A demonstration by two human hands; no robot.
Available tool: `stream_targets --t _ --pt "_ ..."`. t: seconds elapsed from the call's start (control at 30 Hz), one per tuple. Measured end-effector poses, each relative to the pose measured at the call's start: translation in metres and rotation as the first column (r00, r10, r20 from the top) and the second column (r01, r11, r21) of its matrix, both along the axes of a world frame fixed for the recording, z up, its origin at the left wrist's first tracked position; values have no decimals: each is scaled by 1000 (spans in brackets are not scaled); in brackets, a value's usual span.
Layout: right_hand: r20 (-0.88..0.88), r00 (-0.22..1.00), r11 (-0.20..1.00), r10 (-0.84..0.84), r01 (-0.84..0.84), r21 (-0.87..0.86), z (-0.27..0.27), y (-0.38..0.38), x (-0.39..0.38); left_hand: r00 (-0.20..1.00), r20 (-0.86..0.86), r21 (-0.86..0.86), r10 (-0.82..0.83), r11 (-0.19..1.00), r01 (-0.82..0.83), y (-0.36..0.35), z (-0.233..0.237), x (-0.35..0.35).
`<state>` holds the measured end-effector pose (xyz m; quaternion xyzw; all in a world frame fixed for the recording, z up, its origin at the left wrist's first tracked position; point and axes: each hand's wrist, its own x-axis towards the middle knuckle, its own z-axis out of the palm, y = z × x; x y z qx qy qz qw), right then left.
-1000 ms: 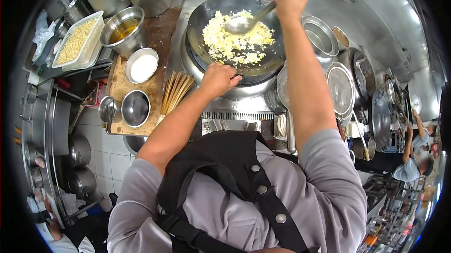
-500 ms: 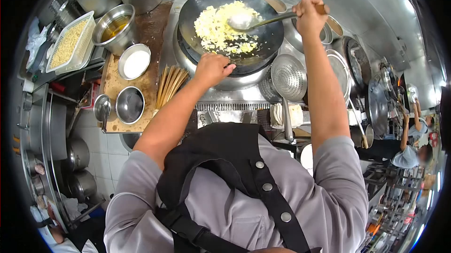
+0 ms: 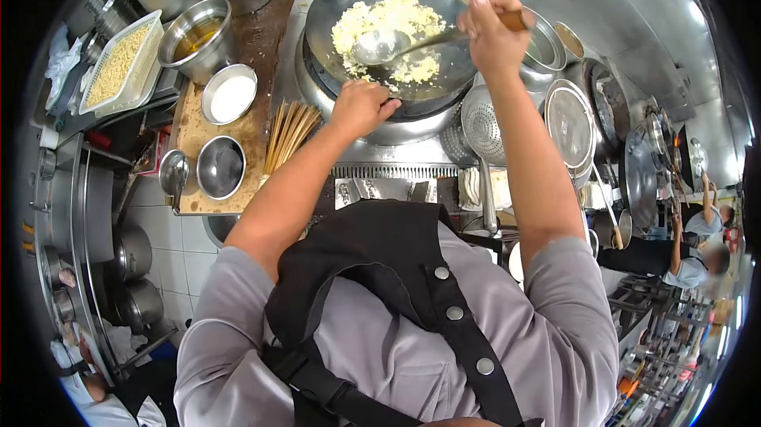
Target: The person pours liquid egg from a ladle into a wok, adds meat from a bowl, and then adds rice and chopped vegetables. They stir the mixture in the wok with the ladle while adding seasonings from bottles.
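Observation:
A dark wok [image 3: 325, 11] holds a heap of yellow and white chopped food [image 3: 396, 15] that looks like scrambled egg. My right hand [image 3: 498, 30] is wrapped round the wooden end of a metal ladle [image 3: 382, 46], whose bowl rests in the food left of the wok's middle. At the wok's near rim, my left hand [image 3: 363, 107] is closed on the edge, with the thumb out to the right. Just right of the wok, a perforated skimmer [image 3: 482, 124] lies with its handle toward me.
At left a board [image 3: 194, 122] bears a bowl of white powder [image 3: 231, 97], an empty bowl [image 3: 221, 167] and a bundle of sticks [image 3: 289, 135]. A noodle basket [image 3: 119, 66] stands beyond. Strainers [image 3: 569, 126] are at right; co-workers [image 3: 690, 264] stand far right.
The ladle's bowl has moved left and toward me through the food, and my right hand has shifted left with it. My left hand keeps its place on the rim.

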<state>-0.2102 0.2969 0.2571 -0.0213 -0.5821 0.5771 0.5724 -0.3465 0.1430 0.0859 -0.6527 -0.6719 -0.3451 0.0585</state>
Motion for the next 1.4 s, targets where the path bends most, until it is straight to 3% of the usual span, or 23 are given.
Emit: stream_targets --t 0.07,0.1,0.2,0.23,0.33,0.4,0.47,0.5,0.6,0.63,0.73,0.77,0.8,0.87,0.9,0.93,1.0,1.07,1.13,1.23,1.33,1.37,1.4 --pt "43 999 999 9 -10 34 27 9 -13 1000 1 -50 -1 999 1 1 0 -2" --pt "-7 999 994 50 -49 93 41 -3 -12 1000 -25 15 7 1000 -7 2 -2 -1" --pt "-64 990 992 125 -125 13 0 -9 -34 1000 -15 63 4 998 -3 1 -4 -1" --pt "17 997 995 72 -73 74 -14 -9 -48 1000 -21 -27 15 1000 -16 -1 5 1" --pt "15 1000 984 -17 14 180 33 5 -52 1000 -5 23 -9 1000 9 2 0 -1" --pt "-50 994 982 101 -92 168 35 6 -50 1000 -4 40 -10 999 11 2 -2 -3" --pt "-46 996 988 -72 77 132 2 3 -55 1000 12 53 -15 998 14 1 -3 -1" --pt "69 982 983 -174 169 74 -11 5 -64 1000 2 -27 -6 1000 6 1 -1 -1" --pt "-17 996 992 -89 90 86 27 35 -68 1000 -18 -81 -10 997 8 -1 -1 -2" --pt "-68 997 993 45 -38 108 38 36 -61 999 -31 -58 -33 998 32 1 -3 -6" --pt "-77 994 991 73 -64 120 28 -6 -54 999 -41 -20 9 1000 -10 2 -6 -2" --pt "121 989 990 -79 64 123 1 -2 -67 999 -45 -52 -10 999 8 0 0 -3" --pt "34 999 996 36 -39 85 -3 6 -75 999 -44 -57 -18 998 15 -2 -1 -1" --pt "63 989 982 -135 126 139 19 24 -74 999 -23 -96 -25 995 23 1 2 -4" --pt "4 1000 995 24 -24 93 31 28 -65 998 -40 -18 -43 999 42 1 1 -5" --pt "-1 1000 995 25 -25 94 30 22 -64 998 -46 -17 -41 999 41 2 0 -7" --pt "-52 986 973 -158 164 163 15 11 -64 999 -41 -9 -19 1000 18 2 -1 -3" --pt "134 966 958 -219 187 215 -30 39 -85 999 -44 -58 -26 998 23 1 0 -2" --pt "220 934 953 -280 244 177 12 55 -84 998 -64 -84 -22 996 16 5 3 -3" --pt "84 965 960 -248 233 153 43 55 -63 999 -3 35 -37 999 37 6 0 -5" --pt "133 928 932 -348 329 151 -34 92 -71 999 -2 32 -32 999 32 -1 -5 2" --pt "52 933 933 -357 359 -38 -21 78 -69 1000 -17 16 -23 1000 23 1 -4 0" --pt "50 933 933 -355 357 -33 -1 68 -58 999 -31 4 -8 1000 8 4 -3 -2"
